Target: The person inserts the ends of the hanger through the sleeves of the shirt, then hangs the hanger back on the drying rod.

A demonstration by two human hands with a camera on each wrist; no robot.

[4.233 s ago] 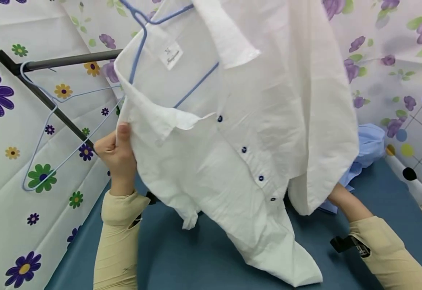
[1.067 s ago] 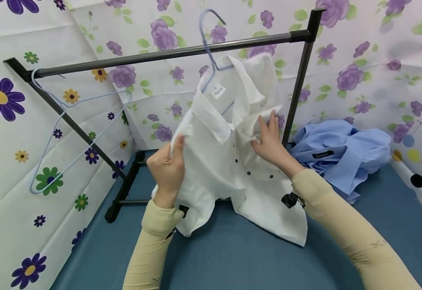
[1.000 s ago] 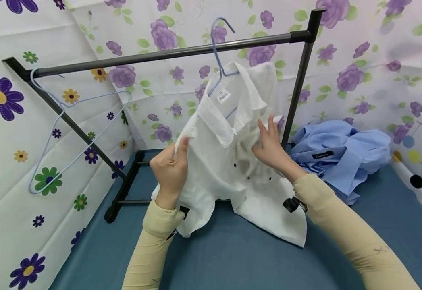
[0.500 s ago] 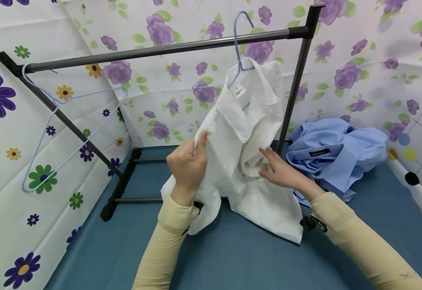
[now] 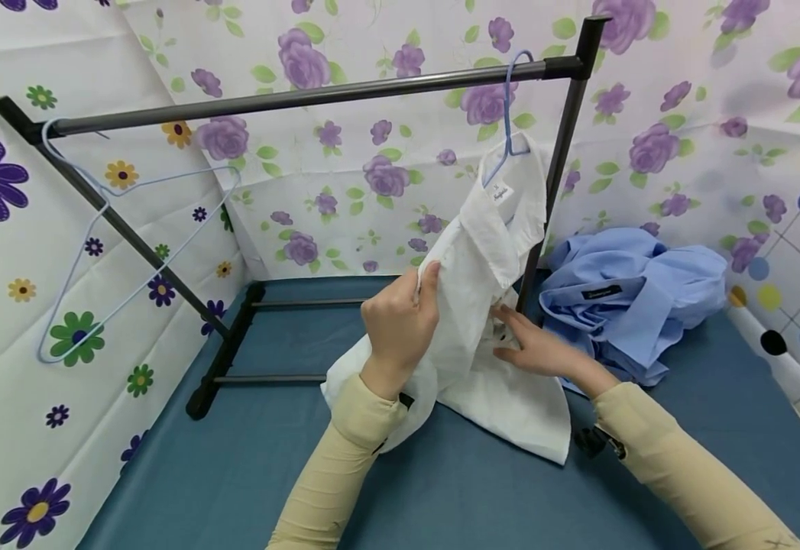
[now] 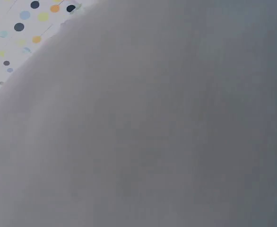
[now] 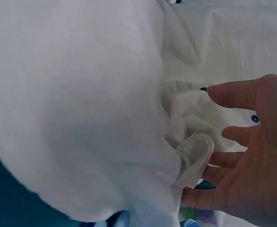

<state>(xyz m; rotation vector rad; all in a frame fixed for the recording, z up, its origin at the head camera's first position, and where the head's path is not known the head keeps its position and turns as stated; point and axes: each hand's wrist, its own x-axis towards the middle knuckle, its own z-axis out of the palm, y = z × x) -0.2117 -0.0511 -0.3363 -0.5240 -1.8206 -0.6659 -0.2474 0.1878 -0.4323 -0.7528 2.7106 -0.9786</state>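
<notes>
A white button-up shirt (image 5: 468,305) hangs on a blue wire hanger (image 5: 508,114), whose hook is at the right end of the rack's bar (image 5: 331,93). With curled fingers and raised thumb, my left hand (image 5: 403,321) grips the shirt's shoulder edge on the left. The fingers of my right hand (image 5: 540,347) reach out nearly straight and touch the bunched front near the buttons. Seen from the right wrist, that hand (image 7: 252,151) is spread beside the folds, a dark blue button (image 7: 255,118) near it. Grey, blurred shirt cloth (image 6: 152,123) fills most of the left wrist view.
A second blue hanger (image 5: 72,260) hangs bare at the rack's left end. Behind my right hand a crumpled light blue shirt (image 5: 636,298) lies on the blue-green tabletop (image 5: 221,473). The rack's right post (image 5: 568,145) stands close behind the white shirt. Flowered sheets (image 5: 386,176) line the back.
The white shirt, close to the camera at first, is now back at the rack. Over the last second its hanger hook slid right along the bar, my left hand following; my right hand moved lower.
</notes>
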